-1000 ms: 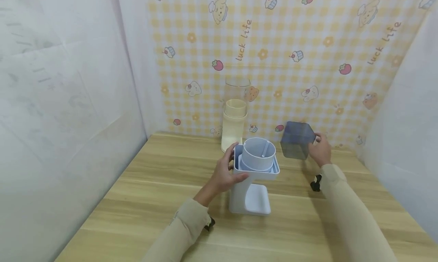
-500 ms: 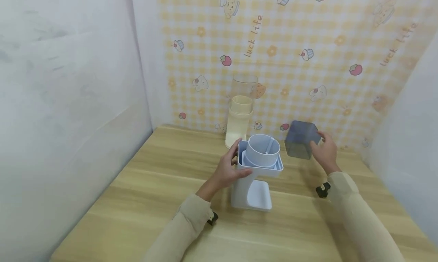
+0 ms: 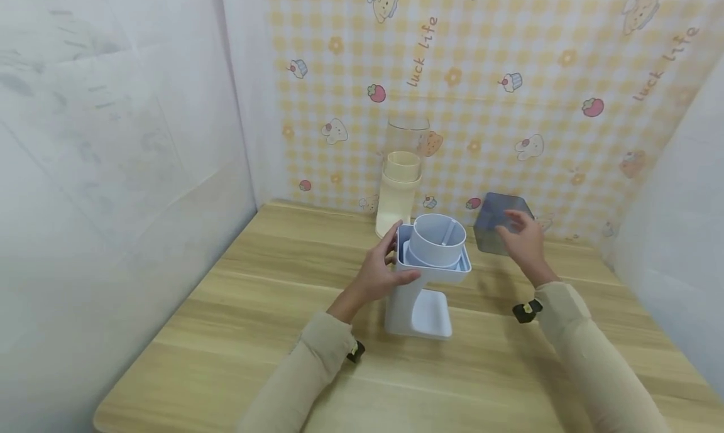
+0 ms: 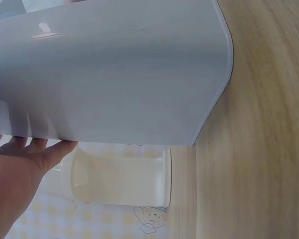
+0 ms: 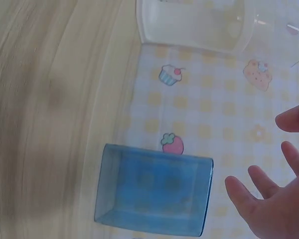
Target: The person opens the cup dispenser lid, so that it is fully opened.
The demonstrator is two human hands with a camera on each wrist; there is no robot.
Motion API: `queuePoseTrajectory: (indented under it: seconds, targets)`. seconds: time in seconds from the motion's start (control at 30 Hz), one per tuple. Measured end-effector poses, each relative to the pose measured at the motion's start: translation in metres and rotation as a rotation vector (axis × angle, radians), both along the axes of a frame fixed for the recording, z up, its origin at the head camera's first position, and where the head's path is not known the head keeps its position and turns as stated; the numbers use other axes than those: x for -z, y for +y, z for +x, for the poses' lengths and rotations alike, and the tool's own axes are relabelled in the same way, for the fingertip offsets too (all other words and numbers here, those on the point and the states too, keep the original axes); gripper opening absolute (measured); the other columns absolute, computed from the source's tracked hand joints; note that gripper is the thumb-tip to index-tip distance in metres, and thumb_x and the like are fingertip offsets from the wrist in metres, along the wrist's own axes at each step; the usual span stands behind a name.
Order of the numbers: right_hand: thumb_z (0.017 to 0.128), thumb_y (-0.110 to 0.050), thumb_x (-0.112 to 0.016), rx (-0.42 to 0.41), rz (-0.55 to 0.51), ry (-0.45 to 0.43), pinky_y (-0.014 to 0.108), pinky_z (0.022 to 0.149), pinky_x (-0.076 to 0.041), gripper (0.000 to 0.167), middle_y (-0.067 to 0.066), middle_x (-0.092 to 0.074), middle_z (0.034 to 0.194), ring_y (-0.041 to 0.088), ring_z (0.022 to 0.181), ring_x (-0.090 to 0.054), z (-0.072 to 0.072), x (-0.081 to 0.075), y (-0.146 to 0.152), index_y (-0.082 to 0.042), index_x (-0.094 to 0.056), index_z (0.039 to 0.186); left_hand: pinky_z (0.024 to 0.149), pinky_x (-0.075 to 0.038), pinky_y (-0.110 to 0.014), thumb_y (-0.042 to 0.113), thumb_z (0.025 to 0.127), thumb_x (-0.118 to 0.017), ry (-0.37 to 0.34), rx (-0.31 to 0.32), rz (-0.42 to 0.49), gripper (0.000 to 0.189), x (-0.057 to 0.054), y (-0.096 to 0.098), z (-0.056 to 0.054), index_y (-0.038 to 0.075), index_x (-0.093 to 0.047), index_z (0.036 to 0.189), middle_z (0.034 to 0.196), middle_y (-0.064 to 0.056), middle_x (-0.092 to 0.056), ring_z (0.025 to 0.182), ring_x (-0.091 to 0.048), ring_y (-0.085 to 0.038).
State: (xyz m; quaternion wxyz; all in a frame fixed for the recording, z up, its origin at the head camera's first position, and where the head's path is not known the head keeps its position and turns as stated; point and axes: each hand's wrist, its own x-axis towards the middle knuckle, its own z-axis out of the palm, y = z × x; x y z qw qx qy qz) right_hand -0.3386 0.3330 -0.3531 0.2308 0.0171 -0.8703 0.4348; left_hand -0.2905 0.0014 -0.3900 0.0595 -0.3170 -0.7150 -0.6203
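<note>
In the head view a white stand [image 3: 403, 307] with a square top tray and a round open cup [image 3: 438, 247] stands upright on the table. My left hand [image 3: 378, 273] holds its top, thumb along the front and fingers on the left side. The left wrist view shows its smooth wall [image 4: 114, 84], with fingertips [image 4: 65, 146] at the edge. A translucent blue box [image 5: 157, 189] rests by the back wall. My right hand [image 3: 526, 243] is in front of that box, fingers spread and holding nothing; the right wrist view shows a gap between fingertips and box.
Behind the white stand is a cream stand [image 3: 394, 203] with a clear cylinder [image 3: 408, 134] on top. The wooden table [image 3: 243, 332] ends at a checked cloth backdrop [image 3: 339, 106]. White sheets hang at the left and right.
My right hand has let go of the blue box's right edge and come off it, a little to the left. My left hand keeps its hold on the white stand. The head view tilts down slightly.
</note>
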Motion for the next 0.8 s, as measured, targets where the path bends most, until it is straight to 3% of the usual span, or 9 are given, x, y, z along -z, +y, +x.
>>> queuePoseTrajectory:
  seconds: [0.2, 0.37, 0.5, 0.63, 0.8]
  targets:
    - [0.095, -0.006, -0.061, -0.025, -0.05, 0.001, 0.054, 0.104, -0.042, 0.041, 0.026, -0.053, 0.138, 0.045, 0.127, -0.05, 0.011, 0.003, -0.016, 0.008, -0.053, 0.133, 0.098, -0.049, -0.042, 0.063, 0.072, -0.08, -0.037, -0.001, 0.004, 0.113, 0.005, -0.003, 0.006, 0.019, -0.021, 0.159, 0.138, -0.012, -0.052, 0.116, -0.054, -0.024]
    - [0.095, -0.004, -0.061, -0.065, -0.082, 0.003, 0.052, 0.104, -0.043, 0.037, 0.025, -0.056, 0.134, 0.044, 0.126, -0.052, 0.016, 0.005, -0.027, 0.007, -0.055, 0.129, 0.101, -0.047, -0.043, 0.068, 0.07, -0.078, -0.059, -0.009, 0.008, 0.117, 0.009, -0.003, 0.01, 0.019, -0.02, 0.159, 0.138, -0.012, -0.052, 0.118, -0.053, -0.023]
    - [0.096, -0.007, -0.061, -0.082, -0.107, 0.014, 0.035, 0.099, -0.048, 0.034, 0.024, -0.058, 0.131, 0.039, 0.122, -0.056, 0.02, 0.002, -0.033, 0.007, -0.058, 0.127, 0.102, -0.046, -0.046, 0.071, 0.068, -0.076, -0.05, -0.01, 0.017, 0.123, 0.009, -0.002, 0.009, 0.014, -0.018, 0.159, 0.141, -0.013, -0.051, 0.12, -0.053, -0.024]
    - [0.097, -0.011, -0.061, -0.116, -0.113, 0.032, 0.016, 0.087, -0.046, 0.033, 0.023, -0.06, 0.129, 0.025, 0.113, -0.061, 0.024, -0.004, -0.037, 0.007, -0.059, 0.125, 0.104, -0.044, -0.048, 0.071, 0.07, -0.075, -0.037, -0.007, 0.012, 0.122, 0.007, 0.0, 0.007, 0.012, -0.016, 0.16, 0.146, -0.013, -0.048, 0.124, -0.051, -0.026]
    - [0.097, -0.012, -0.062, -0.166, -0.131, 0.038, 0.012, 0.08, -0.047, 0.032, 0.02, -0.063, 0.123, 0.001, 0.096, -0.059, 0.029, -0.01, -0.039, 0.007, -0.06, 0.123, 0.104, -0.044, -0.049, 0.074, 0.07, -0.073, -0.019, -0.017, -0.01, 0.121, 0.002, 0.001, 0.007, 0.016, -0.017, 0.16, 0.148, -0.012, -0.046, 0.13, -0.048, -0.027]
